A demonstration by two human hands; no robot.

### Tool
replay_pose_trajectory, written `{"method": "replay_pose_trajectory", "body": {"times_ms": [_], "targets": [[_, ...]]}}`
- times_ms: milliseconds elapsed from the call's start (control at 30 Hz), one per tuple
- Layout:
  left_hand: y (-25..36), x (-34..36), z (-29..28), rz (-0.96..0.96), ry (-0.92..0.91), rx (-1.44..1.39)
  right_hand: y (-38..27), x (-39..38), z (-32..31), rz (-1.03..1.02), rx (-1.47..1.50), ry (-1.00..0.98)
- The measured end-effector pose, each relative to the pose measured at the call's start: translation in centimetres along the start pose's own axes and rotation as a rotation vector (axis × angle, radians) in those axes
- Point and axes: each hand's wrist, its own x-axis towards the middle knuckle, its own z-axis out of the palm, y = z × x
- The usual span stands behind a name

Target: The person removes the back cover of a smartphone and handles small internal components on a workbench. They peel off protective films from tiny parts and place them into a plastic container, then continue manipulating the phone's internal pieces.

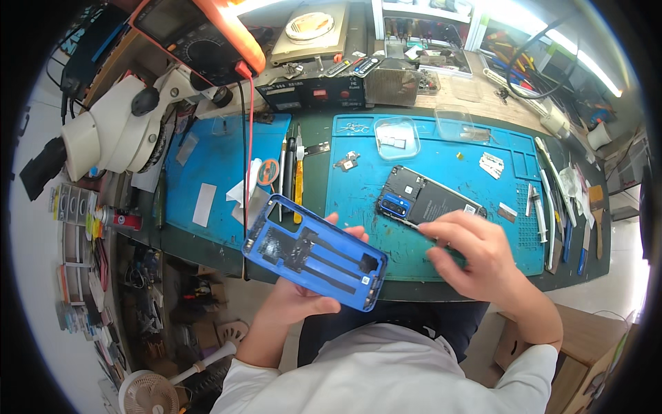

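My left hand point(303, 293) holds a blue phone back cover point(314, 252) from below, inner side up, with black adhesive strips on it, over the desk's front edge. My right hand point(476, 252) is closed on a thin metal tool point(414, 224) whose tip touches an opened phone point(420, 196). The phone lies face down on the blue work mat point(441, 159), with its dark inner board and blue camera block exposed.
A second blue mat point(214, 162) lies left, with a white microscope point(124, 127) beside it. Tweezers and screwdrivers point(293, 172) lie between the mats. A clear parts dish point(396, 136) sits at the back, more tools point(558, 207) along the right edge, an orange multimeter point(200, 31) above.
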Motion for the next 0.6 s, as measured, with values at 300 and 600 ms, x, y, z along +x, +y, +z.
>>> {"method": "replay_pose_trajectory", "body": {"times_ms": [300,600], "targets": [[0.1,-0.1,2.6,-0.030,-0.174,0.125,-2.8,-0.9,0.6,0.294,0.391,-0.143],[0.4,1.1,4.3,-0.141,-0.188,0.373,0.1,-5.1,-3.6,0.526,0.427,0.222]]}}
